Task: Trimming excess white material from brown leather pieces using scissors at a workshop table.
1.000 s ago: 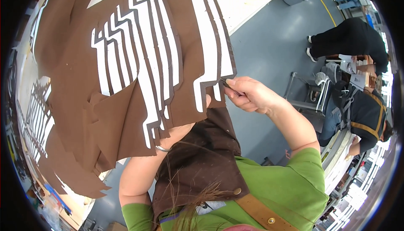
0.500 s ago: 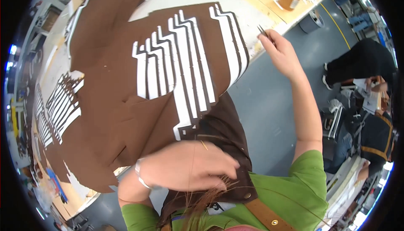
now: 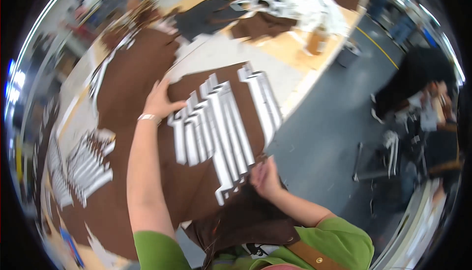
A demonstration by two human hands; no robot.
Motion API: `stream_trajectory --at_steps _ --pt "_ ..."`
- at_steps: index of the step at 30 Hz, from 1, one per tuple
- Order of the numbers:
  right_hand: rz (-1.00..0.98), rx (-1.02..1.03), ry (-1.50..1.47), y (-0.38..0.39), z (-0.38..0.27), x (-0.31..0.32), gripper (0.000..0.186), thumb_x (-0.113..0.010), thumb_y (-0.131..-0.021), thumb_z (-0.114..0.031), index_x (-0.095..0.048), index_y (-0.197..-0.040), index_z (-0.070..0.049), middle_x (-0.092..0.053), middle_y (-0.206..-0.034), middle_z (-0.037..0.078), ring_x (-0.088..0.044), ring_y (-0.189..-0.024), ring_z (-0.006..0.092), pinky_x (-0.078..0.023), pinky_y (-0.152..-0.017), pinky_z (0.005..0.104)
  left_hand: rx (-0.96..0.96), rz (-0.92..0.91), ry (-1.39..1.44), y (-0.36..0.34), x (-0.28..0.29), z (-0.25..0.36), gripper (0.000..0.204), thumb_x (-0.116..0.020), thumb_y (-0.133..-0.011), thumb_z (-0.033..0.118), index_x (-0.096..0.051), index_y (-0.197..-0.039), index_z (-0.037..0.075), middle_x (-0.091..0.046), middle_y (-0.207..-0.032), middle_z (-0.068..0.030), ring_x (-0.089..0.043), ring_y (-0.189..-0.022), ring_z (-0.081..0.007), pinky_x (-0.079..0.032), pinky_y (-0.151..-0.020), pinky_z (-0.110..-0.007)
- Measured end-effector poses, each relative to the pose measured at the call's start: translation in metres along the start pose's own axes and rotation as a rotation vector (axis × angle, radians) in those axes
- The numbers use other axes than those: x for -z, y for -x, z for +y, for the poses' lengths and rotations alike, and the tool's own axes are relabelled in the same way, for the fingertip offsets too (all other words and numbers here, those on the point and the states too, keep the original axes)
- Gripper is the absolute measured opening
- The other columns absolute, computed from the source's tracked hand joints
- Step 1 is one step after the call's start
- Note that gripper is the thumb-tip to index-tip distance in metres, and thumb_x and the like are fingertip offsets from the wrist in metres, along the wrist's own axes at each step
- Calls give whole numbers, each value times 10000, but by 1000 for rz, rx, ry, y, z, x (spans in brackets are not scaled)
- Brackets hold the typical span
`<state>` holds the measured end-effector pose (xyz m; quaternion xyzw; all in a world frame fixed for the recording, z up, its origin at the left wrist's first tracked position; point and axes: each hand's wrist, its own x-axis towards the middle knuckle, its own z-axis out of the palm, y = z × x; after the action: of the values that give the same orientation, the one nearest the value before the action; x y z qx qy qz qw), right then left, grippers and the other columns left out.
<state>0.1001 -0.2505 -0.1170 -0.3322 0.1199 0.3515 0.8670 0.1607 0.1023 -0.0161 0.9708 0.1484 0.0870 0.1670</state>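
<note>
On the table lies a large dark-brown sheet (image 3: 132,93), apparently leather or fabric. White strips (image 3: 231,127) with stepped ends and dark gaps lie in rows on a brown piece. My left hand (image 3: 161,102) rests open at the upper left of those strips, fingers stretched away and thumb pointing toward them. My right hand (image 3: 266,177) is closed at the near right edge of the brown piece, below the strips. A dark tip, blurred, shows at its fingers; it appears to belong to the tweezers, which are mostly hidden by the hand.
More white strips (image 3: 88,171) lie at the left. A dark grey piece (image 3: 206,17), brown scraps (image 3: 260,26), a heap of white material (image 3: 305,0) and an amber container (image 3: 316,41) are at the far side. Another person (image 3: 418,78) is on the right, beyond the grey floor.
My left hand has moved from near my body out onto the brown sheet. The right hand has come from the table's right edge back toward me. The view has shifted, showing more of the far table.
</note>
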Motion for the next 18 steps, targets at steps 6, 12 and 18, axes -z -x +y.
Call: stream_trajectory --at_steps 6,12,18 --pt "8 -68 74 34 15 -28 343 -585 -830 -289 -394 -1043 -100 -457 -749 -13 -310 -439 39 -218 -358 186 30 -152 101 -4 11 3 763 -803 -511 324 -498 -1139 15 -495 -1121 -190 -426 -1096 -328 -356 -931 -374" --pt "-123 182 370 41 10 -57 494 -641 -794 -138 -401 -1209 -20 -515 -1107 32 -489 -995 104 -428 -832 254 -56 -236 67 13 22 31 803 -828 -437 275 -471 -1073 -62 -476 -1041 -139 -490 -953 -276 -402 -843 -356" --pt "-153 107 280 35 16 -56 303 -588 -833 -118 -509 -1106 -14 -572 -987 17 -527 -888 94 -448 -766 253 138 -527 600 26 28 42 667 -797 -423 20 -522 -1027 -41 -617 -989 -103 -582 -897 -196 -446 -830 -285"
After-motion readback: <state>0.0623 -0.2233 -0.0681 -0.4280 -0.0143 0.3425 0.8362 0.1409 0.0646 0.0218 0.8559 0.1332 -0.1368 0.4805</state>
